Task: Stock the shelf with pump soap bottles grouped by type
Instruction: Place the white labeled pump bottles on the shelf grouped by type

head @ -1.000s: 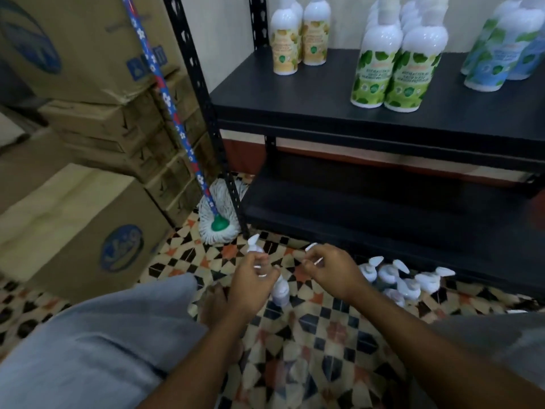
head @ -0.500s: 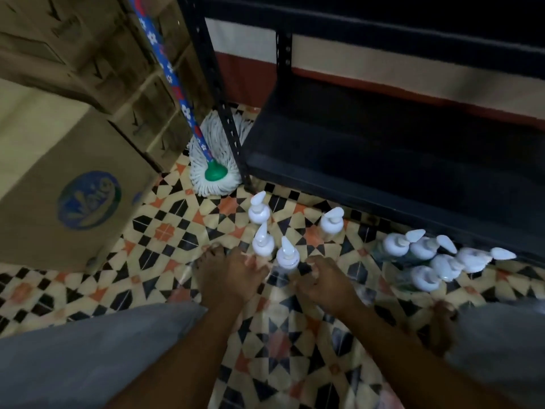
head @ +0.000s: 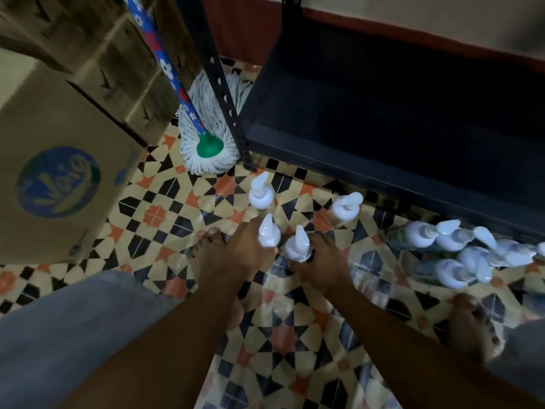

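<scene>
Mop [head: 213,156] with blue floral handle stands on patterned tile floor [head: 182,202]. Stacked cardboard boxes [head: 73,128] sit just beside it, left.

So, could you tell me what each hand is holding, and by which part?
The left hand grips one pump bottle, the right hand a second bottle, each round the body under its pump.

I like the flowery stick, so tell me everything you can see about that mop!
The mop stands head-down on the patterned tile floor. Its handle is blue with white and red flowers and slants up to the left. A green, plastic-looking collar joins it to a fluffy head of white strings, spread on the tiles. The black shelf post crosses in front of its right side; cardboard boxes stand to its left. Nobody holds it.
</scene>
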Available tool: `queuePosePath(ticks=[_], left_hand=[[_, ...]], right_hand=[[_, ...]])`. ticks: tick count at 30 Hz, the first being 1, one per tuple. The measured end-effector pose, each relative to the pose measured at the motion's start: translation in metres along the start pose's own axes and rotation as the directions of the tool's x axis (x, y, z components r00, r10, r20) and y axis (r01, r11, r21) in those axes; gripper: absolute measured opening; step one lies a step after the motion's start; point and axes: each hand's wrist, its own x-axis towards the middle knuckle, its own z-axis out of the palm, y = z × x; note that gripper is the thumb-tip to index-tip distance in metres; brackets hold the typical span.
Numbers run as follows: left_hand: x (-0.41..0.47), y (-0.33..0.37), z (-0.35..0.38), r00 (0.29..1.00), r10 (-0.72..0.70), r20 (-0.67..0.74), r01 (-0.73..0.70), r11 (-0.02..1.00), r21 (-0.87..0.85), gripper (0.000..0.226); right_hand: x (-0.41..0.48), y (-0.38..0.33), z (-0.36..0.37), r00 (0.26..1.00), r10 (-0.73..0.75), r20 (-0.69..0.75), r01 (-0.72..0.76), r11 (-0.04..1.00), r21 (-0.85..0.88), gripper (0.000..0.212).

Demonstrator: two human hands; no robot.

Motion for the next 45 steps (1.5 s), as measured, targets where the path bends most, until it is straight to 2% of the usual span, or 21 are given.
queuePosePath(ticks=[2, 5, 7, 9, 12, 16, 19, 21, 24, 26, 28, 32, 36, 41, 45], left_hand=[[-0.004, -0.001, 0.001, 0.997, -0.023, 0.069, 0.028, 0.998, -0.062, 0.044], [-0.021, 0.02, -0.006, 0.991, -0.022, 0.133, 0.035, 0.994, -0.099, 0.048], [-0.028, 0.035, -0.01, 0.984, -0.009, 0.18, 0.031, 0.993, -0.117, 0.058], [-0.037, 0.06, -0.017, 0.978, 0.037, 0.207, -0.013, 0.993, -0.119, 0.055], [-0.057, 0.107, -0.032, 0.979, 0.108, 0.175, -0.069, 0.974, -0.215, 0.031], [-0.091, 0.176, -0.054, 0.983, 0.164, 0.086, -0.123, 0.926, -0.356, 0.05], [-0.118, 0.233, -0.074, 0.973, 0.226, 0.035, -0.178, 0.844, -0.506, 0.031], [-0.139, 0.27, -0.086, 0.959, 0.282, 0.025, -0.216, 0.784, -0.581, 0.032], [-0.166, 0.317, -0.101, 0.939, 0.345, -0.009, -0.252, 0.666, -0.702, 0.037], [-0.183, 0.341, -0.108, 0.923, 0.384, -0.013, -0.256, 0.588, -0.767, 0.031], [-0.199, 0.359, -0.113, 0.915, 0.403, -0.004, -0.25, 0.561, -0.789, 0.031], [-0.223, 0.371, -0.109, 0.922, 0.387, -0.004, -0.227, 0.532, -0.816, 0.057], [-0.229, 0.365, -0.091, 0.925, 0.375, 0.062, -0.14, 0.487, -0.862, 0.068], [-0.229, 0.371, -0.082, 0.884, 0.406, 0.232, 0.019, 0.464, -0.886, 0.07], [-0.222, 0.371, -0.083, 0.853, 0.438, 0.284, 0.056, 0.465, -0.884, 0.04]], right_hand=[[-0.009, 0.002, -0.01, 0.997, 0.049, -0.055, -0.044, 0.995, 0.091, 0.054], [-0.027, 0.005, -0.037, 0.989, 0.137, -0.051, -0.124, 0.971, 0.206, 0.05], [-0.039, 0.003, -0.061, 0.989, 0.144, -0.041, -0.13, 0.96, 0.246, 0.044], [-0.053, -0.001, -0.088, 0.993, 0.108, -0.056, -0.092, 0.966, 0.241, 0.037], [-0.074, -0.018, -0.132, 0.992, 0.081, -0.099, -0.051, 0.961, 0.273, 0.039], [-0.107, -0.053, -0.191, 0.975, 0.064, -0.212, 0.028, 0.915, 0.403, 0.04], [-0.133, -0.083, -0.235, 0.959, 0.052, -0.279, 0.121, 0.814, 0.568, 0.032], [-0.148, -0.104, -0.263, 0.949, 0.041, -0.313, 0.19, 0.719, 0.668, 0.029], [-0.172, -0.132, -0.303, 0.938, -0.007, -0.346, 0.269, 0.644, 0.716, 0.028], [-0.188, -0.146, -0.326, 0.93, -0.048, -0.364, 0.314, 0.617, 0.721, 0.03], [-0.202, -0.155, -0.345, 0.923, -0.066, -0.379, 0.343, 0.589, 0.731, 0.04], [-0.219, -0.161, -0.362, 0.928, -0.04, -0.371, 0.334, 0.533, 0.778, 0.071], [-0.223, -0.152, -0.358, 0.936, 0.023, -0.352, 0.308, 0.432, 0.848, 0.044], [-0.218, -0.146, -0.354, 0.954, 0.031, -0.299, 0.268, 0.362, 0.893, 0.052], [-0.216, -0.141, -0.353, 0.96, -0.007, -0.28, 0.263, 0.366, 0.893, 0.042]])
